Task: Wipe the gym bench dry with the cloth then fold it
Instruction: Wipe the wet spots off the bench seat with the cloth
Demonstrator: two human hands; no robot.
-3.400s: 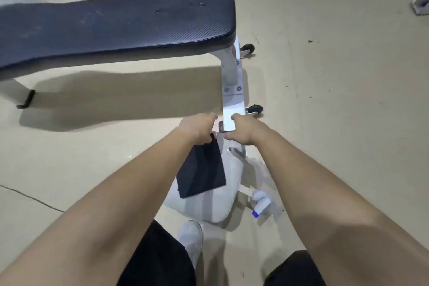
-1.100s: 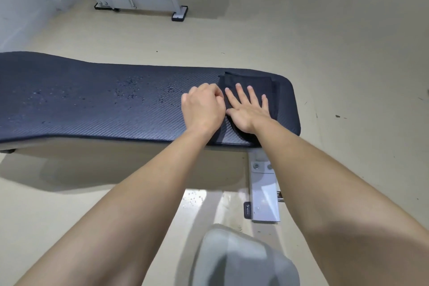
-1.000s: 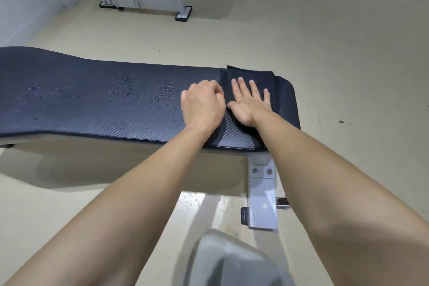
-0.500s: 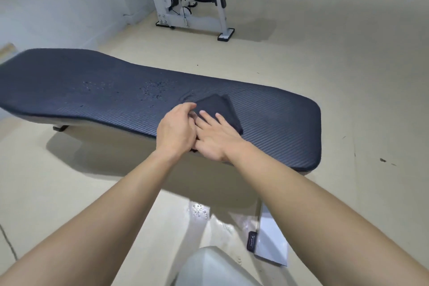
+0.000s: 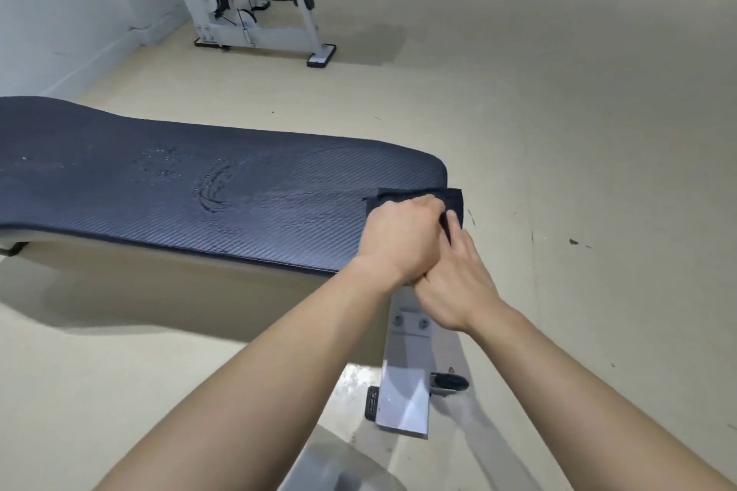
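The gym bench (image 5: 167,187) has a long dark textured pad, running from the left edge to the middle. Water drops and curved wipe streaks show on its middle part. A dark folded cloth (image 5: 452,197) lies at the pad's right end, partly hanging past the edge. My left hand (image 5: 399,239) is curled on the cloth's near side and grips it. My right hand (image 5: 454,275) lies against the left hand, fingers stretched onto the cloth. Most of the cloth is hidden under both hands.
The bench's white metal leg (image 5: 406,379) with a small black wheel (image 5: 450,383) stands below my hands, on a wet patch of beige floor. A white weight machine (image 5: 255,0) stands at the back. A pale grey object (image 5: 339,466) sits at the bottom edge.
Both hands have slid the cloth from the middle of the pad to its right end, leaving wipe streaks. The view has shifted, showing more of the machine behind.
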